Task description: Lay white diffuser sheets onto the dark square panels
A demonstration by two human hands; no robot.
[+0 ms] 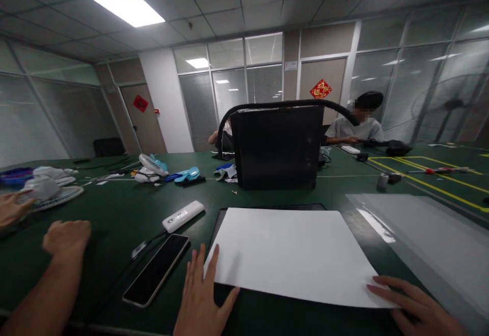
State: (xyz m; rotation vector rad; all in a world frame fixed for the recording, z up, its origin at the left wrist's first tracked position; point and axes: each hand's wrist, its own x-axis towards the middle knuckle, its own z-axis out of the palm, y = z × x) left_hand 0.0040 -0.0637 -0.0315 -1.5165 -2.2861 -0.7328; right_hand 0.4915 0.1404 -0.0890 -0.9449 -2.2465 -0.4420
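Note:
A large white sheet of paper [290, 254] lies on a dark flat board [267, 207] on the green table [114, 213] in front of me. My left hand [200, 295] rests flat with fingers spread, its fingertips on the sheet's near left corner. At the near right corner my right hand [414, 305] also lies flat with fingers stretched out. Neither hand holds anything.
A black phone [156, 269] and a white power bank [183, 216] with a cable lie left of the sheet. A black box [277, 147] with a curved hose stands behind it. A clear plastic sheet [420, 234] lies at right. Another person's fist [66, 236] and arm rest at far left; a person [359, 122] sits across.

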